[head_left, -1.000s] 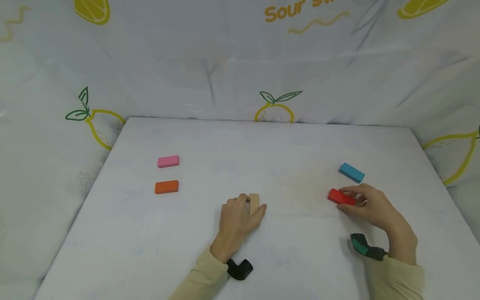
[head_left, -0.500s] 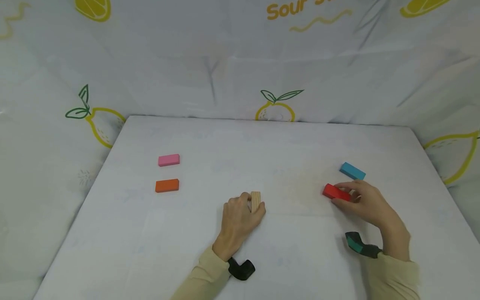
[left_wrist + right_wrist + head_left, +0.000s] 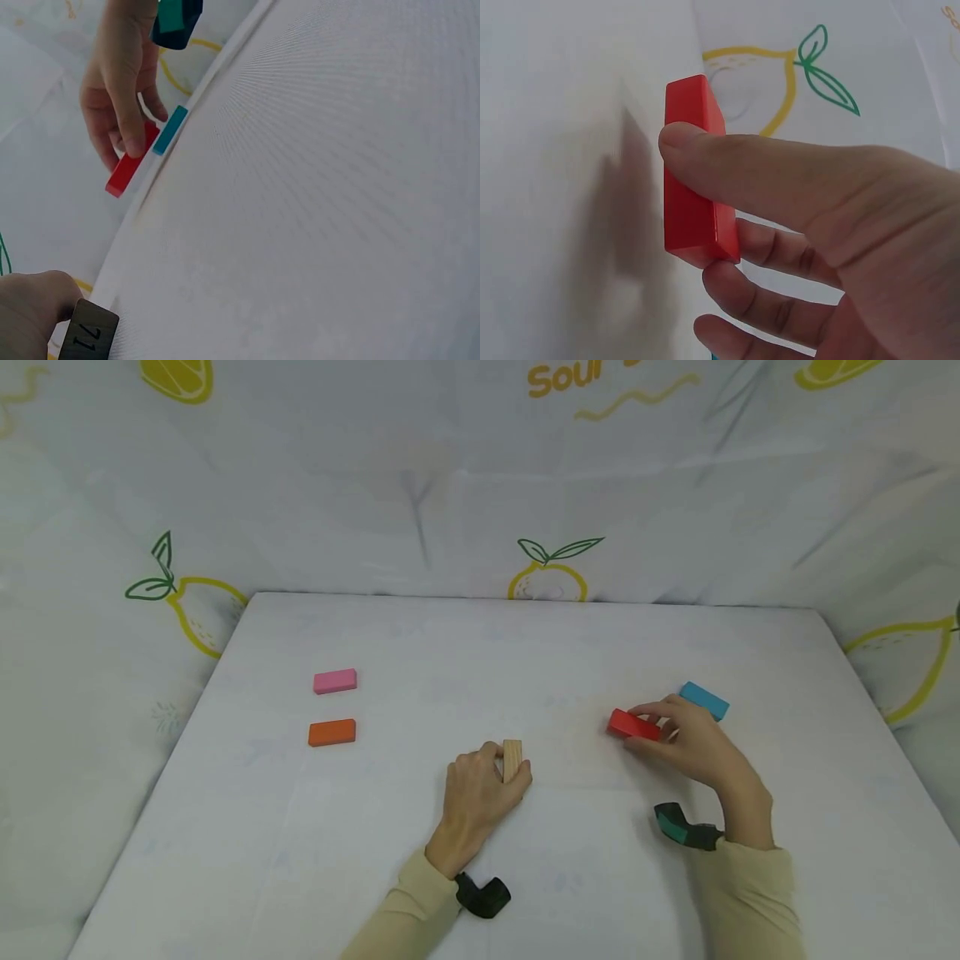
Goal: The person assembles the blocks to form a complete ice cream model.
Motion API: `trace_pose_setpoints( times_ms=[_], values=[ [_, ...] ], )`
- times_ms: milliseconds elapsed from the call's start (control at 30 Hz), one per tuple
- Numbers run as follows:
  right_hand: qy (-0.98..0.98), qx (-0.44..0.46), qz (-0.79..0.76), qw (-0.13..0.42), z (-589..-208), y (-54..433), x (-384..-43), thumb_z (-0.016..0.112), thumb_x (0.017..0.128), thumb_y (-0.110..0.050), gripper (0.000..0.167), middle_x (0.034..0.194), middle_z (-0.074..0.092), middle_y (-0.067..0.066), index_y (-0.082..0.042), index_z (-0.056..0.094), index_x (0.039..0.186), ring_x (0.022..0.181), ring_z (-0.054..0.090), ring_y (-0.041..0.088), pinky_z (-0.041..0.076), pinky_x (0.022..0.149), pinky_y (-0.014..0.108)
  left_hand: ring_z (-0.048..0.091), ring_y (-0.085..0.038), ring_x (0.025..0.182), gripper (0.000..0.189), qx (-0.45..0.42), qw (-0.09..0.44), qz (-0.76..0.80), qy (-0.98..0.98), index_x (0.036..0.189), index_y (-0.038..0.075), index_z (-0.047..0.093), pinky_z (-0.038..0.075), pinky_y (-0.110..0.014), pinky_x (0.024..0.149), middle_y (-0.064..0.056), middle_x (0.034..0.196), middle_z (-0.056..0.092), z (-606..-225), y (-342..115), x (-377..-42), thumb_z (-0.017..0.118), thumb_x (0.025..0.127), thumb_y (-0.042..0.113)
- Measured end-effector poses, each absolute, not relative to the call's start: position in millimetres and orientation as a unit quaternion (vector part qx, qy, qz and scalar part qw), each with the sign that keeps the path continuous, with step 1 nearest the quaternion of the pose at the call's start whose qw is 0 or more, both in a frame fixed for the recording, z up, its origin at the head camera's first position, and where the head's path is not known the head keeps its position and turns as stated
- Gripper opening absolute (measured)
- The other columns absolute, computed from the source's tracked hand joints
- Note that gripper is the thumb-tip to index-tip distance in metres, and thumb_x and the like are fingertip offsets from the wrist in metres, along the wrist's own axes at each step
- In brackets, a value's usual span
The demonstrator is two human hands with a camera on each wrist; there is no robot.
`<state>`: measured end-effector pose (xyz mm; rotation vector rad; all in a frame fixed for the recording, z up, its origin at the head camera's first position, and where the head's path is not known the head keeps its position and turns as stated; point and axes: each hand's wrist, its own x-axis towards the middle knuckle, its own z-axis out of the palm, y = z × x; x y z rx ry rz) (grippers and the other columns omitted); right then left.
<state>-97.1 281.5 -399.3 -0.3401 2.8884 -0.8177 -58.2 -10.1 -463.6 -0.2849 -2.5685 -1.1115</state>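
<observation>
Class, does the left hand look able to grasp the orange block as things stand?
Probably not: the left hand holds the wooden block, though the way to the orange block looks free.

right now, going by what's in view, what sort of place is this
Probably a staged tabletop recording spot, though the wider room isn't visible: a white table in front of a creased lemon-print sheet, a dark device at the left wrist, and a red block in the right hand.
</observation>
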Motion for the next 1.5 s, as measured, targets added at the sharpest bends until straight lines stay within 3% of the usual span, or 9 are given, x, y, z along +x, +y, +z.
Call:
trace_pose_setpoints(
  times_ms=[833, 1500],
  values=[
    [0.927, -0.161, -0.332, 0.069, -410.8, 198.0, -127.7, 0.08, 0.086, -0.011, 0.038, 0.1, 0.062, 0.015, 0.0, 0.073, 0.121, 0.087, 0.054, 0.022, 0.045, 0.072, 0.026, 0.033, 0.004, 0.04, 0.023, -0.097, 0.184, -0.384, -0.9, 0.081, -0.001, 0.073, 0.024, -0.006, 0.04, 0.001, 0.045, 0.053, -469.0, -10.9, -58.4, 0.081, 0.077, 0.021],
    [0.917, -0.199, -0.338, 0.068, -424.5, 161.7, -128.0, 0.08, 0.086, -0.008, 0.036, 0.103, 0.062, 0.013, 0.003, 0.073, 0.12, 0.085, 0.052, 0.019, 0.042, 0.071, 0.024, 0.03, 0.005, 0.04, 0.023, -0.104, 0.196, -0.37, -0.902, 0.078, 0.0, 0.072, 0.021, -0.006, 0.041, 0.001, 0.044, 0.05, -470.7, -12.0, -59.1, 0.081, 0.077, 0.022]
  ],
)
